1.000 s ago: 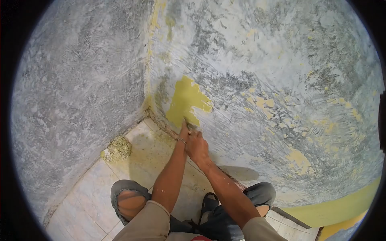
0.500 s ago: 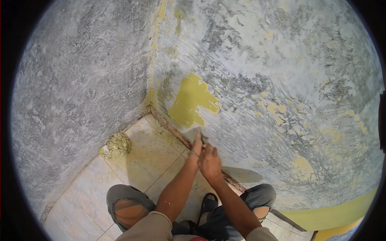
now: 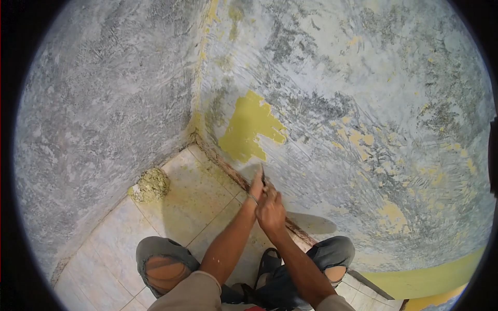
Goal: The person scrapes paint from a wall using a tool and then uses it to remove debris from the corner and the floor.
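Low on the right-hand wall, my two hands work close together, just below a yellow-green paint patch [image 3: 250, 127] with ragged edges. My left hand [image 3: 256, 185] is in front, fingers pressed together and pointing up at the wall. A thin dark tool [image 3: 263, 179], seen edge-on, shows between the hands; its exact kind is hidden. Closed around its lower end, my right hand [image 3: 271, 211] sits just behind and to the right of the left one. Grey scraped wall [image 3: 321, 171] with pale streaks surrounds the patch.
A clump of greenish scrapings [image 3: 150, 185] lies on the tiled floor [image 3: 194, 207] against the left wall [image 3: 104, 103]. Crumbs dot the tiles near the corner. My bent knees [image 3: 165, 267] and a dark sandal [image 3: 268, 264] are below. A yellow-green band [image 3: 425, 277] runs low at right.
Both hands stay at nearly the same spot, shifting slightly. The dark tool's edge shows more plainly between them now. The yellow-green patch looks the same.
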Demonstrator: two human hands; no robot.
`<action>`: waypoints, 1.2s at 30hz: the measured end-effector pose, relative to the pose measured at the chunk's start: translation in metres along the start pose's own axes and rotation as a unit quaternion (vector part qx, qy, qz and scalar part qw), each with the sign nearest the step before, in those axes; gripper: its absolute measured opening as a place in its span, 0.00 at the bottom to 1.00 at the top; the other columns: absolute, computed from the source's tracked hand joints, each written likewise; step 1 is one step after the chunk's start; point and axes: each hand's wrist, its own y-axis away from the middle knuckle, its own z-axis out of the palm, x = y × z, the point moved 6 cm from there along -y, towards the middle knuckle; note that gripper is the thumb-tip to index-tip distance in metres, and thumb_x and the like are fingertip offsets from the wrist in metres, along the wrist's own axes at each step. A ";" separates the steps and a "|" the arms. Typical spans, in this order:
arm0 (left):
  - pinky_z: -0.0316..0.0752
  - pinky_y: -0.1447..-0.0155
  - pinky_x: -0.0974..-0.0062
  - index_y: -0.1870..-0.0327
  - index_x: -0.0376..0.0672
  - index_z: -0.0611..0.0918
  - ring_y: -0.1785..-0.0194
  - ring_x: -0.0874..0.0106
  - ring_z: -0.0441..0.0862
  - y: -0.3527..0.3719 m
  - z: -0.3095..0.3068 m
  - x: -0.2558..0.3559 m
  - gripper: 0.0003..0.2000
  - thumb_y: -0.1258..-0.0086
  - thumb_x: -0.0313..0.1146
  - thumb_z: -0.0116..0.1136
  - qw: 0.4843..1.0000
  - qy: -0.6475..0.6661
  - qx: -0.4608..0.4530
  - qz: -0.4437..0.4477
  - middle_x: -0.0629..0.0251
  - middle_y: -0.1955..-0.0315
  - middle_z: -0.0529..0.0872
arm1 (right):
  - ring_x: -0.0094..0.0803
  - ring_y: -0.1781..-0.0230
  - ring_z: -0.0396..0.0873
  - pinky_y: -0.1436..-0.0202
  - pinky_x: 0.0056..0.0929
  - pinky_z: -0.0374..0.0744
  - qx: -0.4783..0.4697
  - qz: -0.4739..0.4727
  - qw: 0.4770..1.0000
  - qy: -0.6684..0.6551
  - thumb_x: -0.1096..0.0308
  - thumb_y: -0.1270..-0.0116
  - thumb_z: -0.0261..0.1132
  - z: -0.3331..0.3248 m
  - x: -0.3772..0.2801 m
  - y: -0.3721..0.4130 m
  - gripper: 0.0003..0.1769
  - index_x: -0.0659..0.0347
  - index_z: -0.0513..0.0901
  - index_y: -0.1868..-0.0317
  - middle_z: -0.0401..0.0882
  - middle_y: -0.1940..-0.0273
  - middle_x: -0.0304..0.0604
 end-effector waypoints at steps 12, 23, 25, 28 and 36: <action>0.62 0.85 0.80 0.73 0.47 0.72 0.89 0.78 0.63 -0.013 -0.029 0.048 0.24 0.31 0.60 0.42 0.995 0.074 0.067 -0.023 0.73 0.89 0.67 | 0.55 0.53 0.76 0.56 0.48 0.79 -0.228 0.061 0.972 0.010 0.73 0.39 0.55 0.041 -0.026 -0.057 0.21 0.72 0.69 0.46 0.73 0.52 0.60; 0.62 0.87 0.78 0.78 0.49 0.69 0.90 0.75 0.63 0.070 0.097 0.033 0.26 0.34 0.64 0.46 0.989 0.106 0.084 0.054 0.70 0.91 0.66 | 0.58 0.57 0.74 0.54 0.46 0.76 -0.055 -0.031 0.994 -0.084 0.74 0.39 0.55 -0.073 0.020 -0.036 0.12 0.72 0.74 0.56 0.76 0.60 0.62; 0.63 0.86 0.77 0.81 0.50 0.67 0.89 0.74 0.63 0.082 0.119 0.037 0.27 0.35 0.64 0.47 0.989 0.074 0.081 0.097 0.70 0.92 0.65 | 0.58 0.56 0.75 0.54 0.45 0.75 -0.023 -0.009 0.989 -0.148 0.73 0.41 0.57 -0.111 0.021 -0.033 0.13 0.71 0.74 0.57 0.77 0.61 0.62; 0.65 0.84 0.76 0.77 0.48 0.69 0.88 0.74 0.64 0.121 0.158 0.031 0.26 0.35 0.64 0.48 0.992 0.120 0.033 0.005 0.69 0.89 0.66 | 0.59 0.59 0.76 0.55 0.47 0.75 -0.001 -0.008 0.970 -0.242 0.70 0.41 0.59 -0.137 0.027 -0.026 0.14 0.69 0.72 0.57 0.75 0.59 0.62; 0.68 0.79 0.75 0.69 0.49 0.71 0.86 0.74 0.65 0.133 0.167 0.051 0.19 0.32 0.57 0.48 0.995 0.027 0.072 0.069 0.69 0.86 0.68 | 0.56 0.61 0.77 0.58 0.43 0.76 0.097 0.011 0.954 -0.282 0.75 0.45 0.61 -0.127 0.033 -0.022 0.11 0.68 0.74 0.62 0.77 0.63 0.59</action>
